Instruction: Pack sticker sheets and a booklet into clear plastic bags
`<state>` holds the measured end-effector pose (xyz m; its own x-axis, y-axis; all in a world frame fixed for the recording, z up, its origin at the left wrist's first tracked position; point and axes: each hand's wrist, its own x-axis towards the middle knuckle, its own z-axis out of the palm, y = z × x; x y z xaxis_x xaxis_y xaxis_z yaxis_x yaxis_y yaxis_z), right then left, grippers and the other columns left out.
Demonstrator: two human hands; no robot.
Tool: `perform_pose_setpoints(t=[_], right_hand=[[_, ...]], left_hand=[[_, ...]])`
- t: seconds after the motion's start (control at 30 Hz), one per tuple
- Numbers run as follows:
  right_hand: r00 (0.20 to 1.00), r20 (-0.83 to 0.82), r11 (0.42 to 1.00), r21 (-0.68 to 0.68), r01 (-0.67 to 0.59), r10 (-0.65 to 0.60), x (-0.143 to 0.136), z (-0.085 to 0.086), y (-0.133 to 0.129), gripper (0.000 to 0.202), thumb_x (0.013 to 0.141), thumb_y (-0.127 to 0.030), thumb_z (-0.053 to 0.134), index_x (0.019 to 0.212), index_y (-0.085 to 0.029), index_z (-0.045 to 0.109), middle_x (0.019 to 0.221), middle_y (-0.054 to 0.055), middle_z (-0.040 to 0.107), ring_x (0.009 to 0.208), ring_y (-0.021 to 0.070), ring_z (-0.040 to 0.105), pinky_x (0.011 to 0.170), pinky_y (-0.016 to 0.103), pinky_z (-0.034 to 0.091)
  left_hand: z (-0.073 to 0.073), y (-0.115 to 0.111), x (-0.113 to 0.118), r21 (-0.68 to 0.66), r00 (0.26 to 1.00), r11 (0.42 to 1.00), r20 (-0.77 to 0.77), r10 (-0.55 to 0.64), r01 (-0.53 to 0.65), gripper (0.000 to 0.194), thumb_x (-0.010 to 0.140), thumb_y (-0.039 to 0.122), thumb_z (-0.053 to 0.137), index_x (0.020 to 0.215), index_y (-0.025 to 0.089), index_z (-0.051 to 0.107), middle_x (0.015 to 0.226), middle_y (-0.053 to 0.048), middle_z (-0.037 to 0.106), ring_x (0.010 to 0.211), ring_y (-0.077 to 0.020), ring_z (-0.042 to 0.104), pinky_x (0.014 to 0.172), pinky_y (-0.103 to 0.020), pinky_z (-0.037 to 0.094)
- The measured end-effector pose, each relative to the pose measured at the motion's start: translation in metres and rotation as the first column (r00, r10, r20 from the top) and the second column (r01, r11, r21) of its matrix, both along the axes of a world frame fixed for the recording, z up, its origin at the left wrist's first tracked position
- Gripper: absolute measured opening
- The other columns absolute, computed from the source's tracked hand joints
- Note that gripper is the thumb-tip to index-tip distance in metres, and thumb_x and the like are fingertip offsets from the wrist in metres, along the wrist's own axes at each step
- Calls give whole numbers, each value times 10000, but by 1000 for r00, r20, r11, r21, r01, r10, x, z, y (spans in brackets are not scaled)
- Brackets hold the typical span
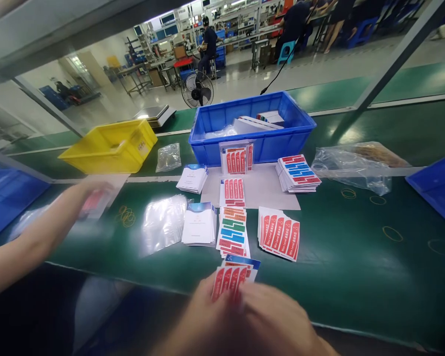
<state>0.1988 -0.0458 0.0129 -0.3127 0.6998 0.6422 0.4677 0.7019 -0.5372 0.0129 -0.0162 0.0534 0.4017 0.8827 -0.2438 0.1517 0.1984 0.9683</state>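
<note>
My right hand (252,321) sits at the near edge of the green belt and grips a small set of sticker sheets (232,278), red-striped on top with a blue one behind. My left hand (94,195), blurred, reaches out to the left and seems to hold a bagged packet with red print (93,203). Between the hands lie a stack of white leaflets (200,224), a pile of red, green and blue label sheets (233,232), a fanned stack of red stickers (280,233) and clear plastic bags (163,222).
A blue bin (250,123) stands behind with a sample packet (236,157) leaning on it. A yellow bin (109,146) is at back left. More label stacks (297,173), leaflets (193,178), rubber bands (126,216) and a crumpled bag (352,165) lie around. Other people work far behind.
</note>
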Motion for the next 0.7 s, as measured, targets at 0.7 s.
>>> perform_pose_setpoints(t=[0.7], right_hand=[[960,-279,872,-470,-134,-3,13,-47,22,143,897,-168,587,934,-277,672,864,21,730,797,207,692,712,320,570]], left_hand=[[-16,48,-48,650,630,752,-539,559,-111,223,871,385,510,906,183,599,867,-86,657,826,-200,606,757,-299,485]])
